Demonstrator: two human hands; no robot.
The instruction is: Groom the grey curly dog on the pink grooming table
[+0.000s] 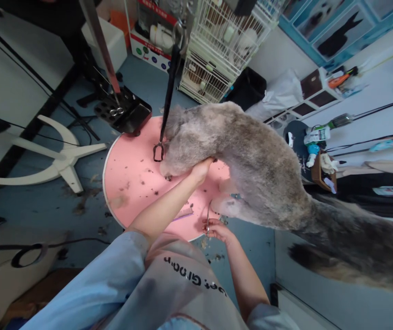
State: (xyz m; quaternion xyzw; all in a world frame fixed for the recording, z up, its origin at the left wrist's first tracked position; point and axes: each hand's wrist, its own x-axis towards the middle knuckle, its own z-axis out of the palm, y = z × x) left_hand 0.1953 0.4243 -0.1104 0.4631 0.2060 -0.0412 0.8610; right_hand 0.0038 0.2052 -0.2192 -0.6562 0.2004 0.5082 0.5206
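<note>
R hand [217, 229]: fingers gripping scissors [208, 214], blades nr leg of gray animal [261, 160], which is on rnd pink counter [128, 160]. L hand [202, 170] at its underside; fingers hidden, can't tell state.

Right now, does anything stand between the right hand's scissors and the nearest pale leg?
Nothing visible does. The scissors, held in the right hand, extend beside the lower end of the pale leg; whether they touch is unclear. The comb lies leftward on the pink table.
</note>
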